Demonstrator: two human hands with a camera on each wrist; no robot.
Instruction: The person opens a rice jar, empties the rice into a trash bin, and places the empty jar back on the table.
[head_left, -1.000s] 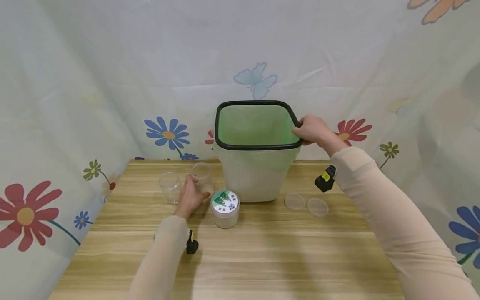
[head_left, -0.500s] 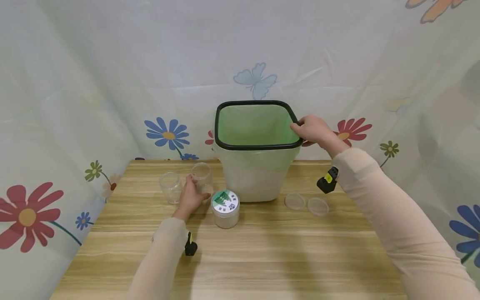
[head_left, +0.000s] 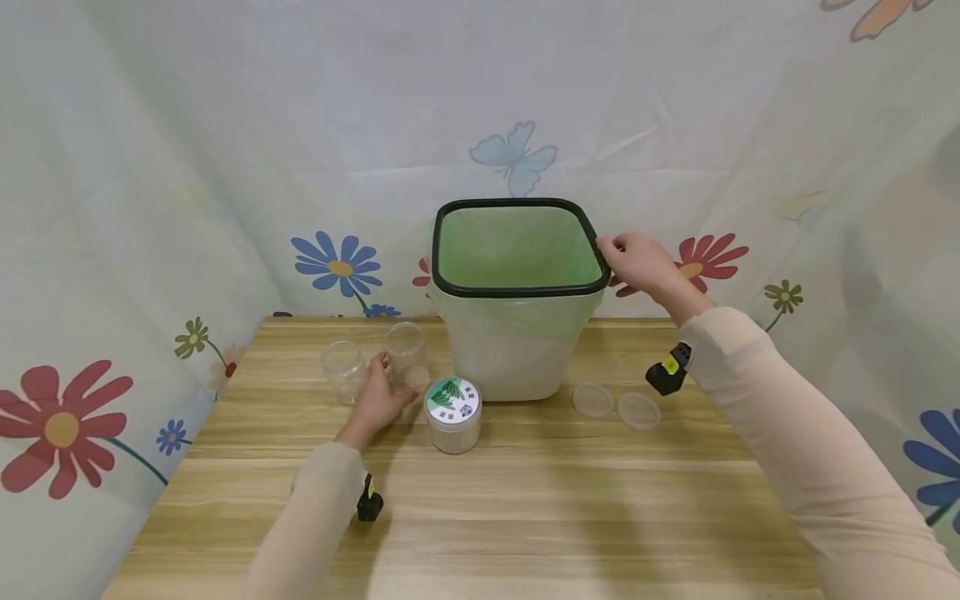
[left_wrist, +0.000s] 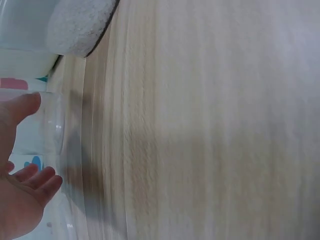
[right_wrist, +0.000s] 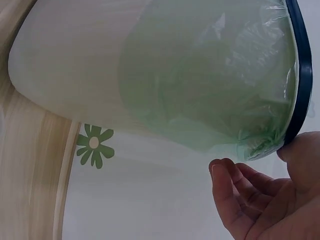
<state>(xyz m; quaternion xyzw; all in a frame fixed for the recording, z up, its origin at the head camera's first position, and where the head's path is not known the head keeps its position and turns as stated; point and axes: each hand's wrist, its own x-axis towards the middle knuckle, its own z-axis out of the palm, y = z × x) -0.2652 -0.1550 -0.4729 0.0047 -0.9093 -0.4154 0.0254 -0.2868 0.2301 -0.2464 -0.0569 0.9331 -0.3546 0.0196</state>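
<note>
**Two hands at a jar and a lined bin on a wooden table**

Leftmost on the table stands an empty clear jar, free of any hand. Just beside it, a second clear jar stands upright with the left hand around its near side. In the left wrist view the thumb lies against the jar wall and the fingers curve towards it, so the hand appears to grip the glass lightly, although the blurred, transparent wall leaves the firmness of that hold unclear. Right of this hand, and near it, sits a capped jar whose lid bears a green leaf label.

Behind the capped jar, at the table's rear centre, stands the white bin with a black rim and a green liner folded over its top. The right hand rests at the rim's right corner. In the right wrist view the thumb touches the rim while the fingers hang loosely curled below it, closing on nothing.

Two clear lids lie flat, side by side, right of the bin's base. A flowered cloth forms the backdrop.
</note>
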